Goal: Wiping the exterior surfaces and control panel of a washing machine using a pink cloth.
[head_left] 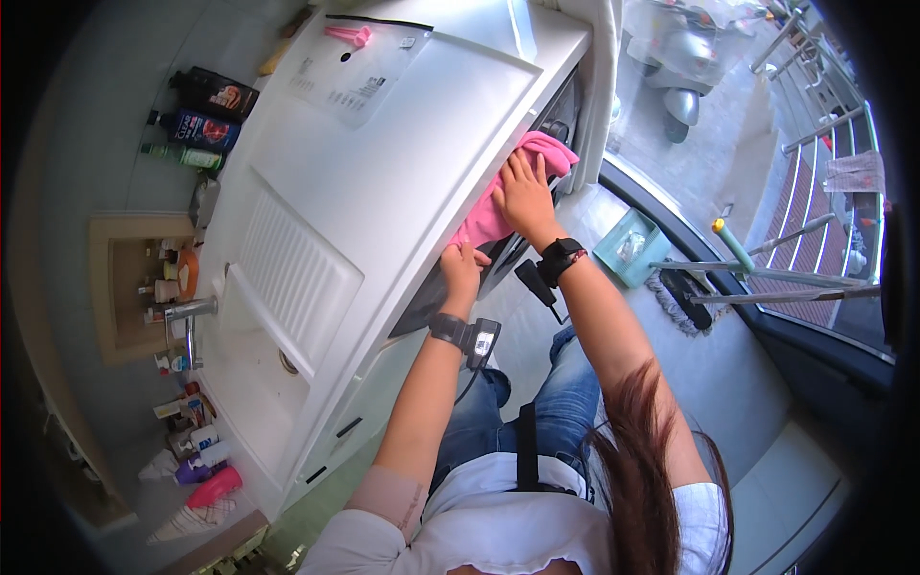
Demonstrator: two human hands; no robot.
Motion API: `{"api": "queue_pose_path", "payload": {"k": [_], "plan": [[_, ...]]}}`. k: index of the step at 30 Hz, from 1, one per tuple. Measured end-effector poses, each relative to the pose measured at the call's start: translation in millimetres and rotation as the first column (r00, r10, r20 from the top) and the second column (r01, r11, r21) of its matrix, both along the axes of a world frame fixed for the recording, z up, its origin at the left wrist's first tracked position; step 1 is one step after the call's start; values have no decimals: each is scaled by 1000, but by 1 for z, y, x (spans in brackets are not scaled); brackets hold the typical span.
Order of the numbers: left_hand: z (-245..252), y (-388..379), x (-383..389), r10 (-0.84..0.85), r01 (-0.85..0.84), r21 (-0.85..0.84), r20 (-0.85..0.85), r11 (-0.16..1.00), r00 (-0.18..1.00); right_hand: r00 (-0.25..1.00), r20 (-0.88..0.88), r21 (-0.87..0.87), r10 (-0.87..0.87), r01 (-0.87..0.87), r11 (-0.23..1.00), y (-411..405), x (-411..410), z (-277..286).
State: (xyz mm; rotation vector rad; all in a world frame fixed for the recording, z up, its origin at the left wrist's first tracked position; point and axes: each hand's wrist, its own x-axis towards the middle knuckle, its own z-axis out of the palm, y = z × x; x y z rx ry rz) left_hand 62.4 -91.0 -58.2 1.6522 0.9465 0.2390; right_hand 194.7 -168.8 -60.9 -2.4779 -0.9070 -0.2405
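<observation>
A pink cloth lies against the upper front of a dark front-loading washing machine, just under the edge of the white countertop. With thumb and fingers, my left hand pinches the cloth's near end by the counter edge. My right hand rests on the cloth farther along, its fingers laid over the fabric. Part of the cloth bunches beyond the right fingertips, next to the machine's dial. Black straps with small devices sit on both wrists. My arms and the cloth hide much of the machine's front.
The sink basin has a ribbed washboard and a chrome faucet. Bottles line the wall. A clear plastic bag and pink clip lie on the counter. A teal basket and mop stand rightward.
</observation>
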Motion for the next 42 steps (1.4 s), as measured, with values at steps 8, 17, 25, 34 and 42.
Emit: {"api": "queue_pose_path", "payload": {"k": [8, 17, 25, 34, 42], "plan": [[-16, 36, -110, -61, 80, 221, -91, 972, 994, 980, -128, -33, 155, -160, 987, 16, -94, 0], [16, 52, -245, -47, 97, -364, 146, 926, 988, 546, -703, 599, 456, 108, 794, 26, -228, -2], [39, 74, -324, -27, 154, -486, 258, 860, 966, -380, -612, 106, 693, 829, 549, 56, -295, -3], [63, 51, -353, -163, 195, -268, 139, 943, 977, -750, -602, 67, 272, 292, 954, 72, -325, -22], [64, 22, -383, 430, -280, -510, 201, 813, 880, -353, -791, 267, 501, 537, 800, 24, -344, -29]]}}
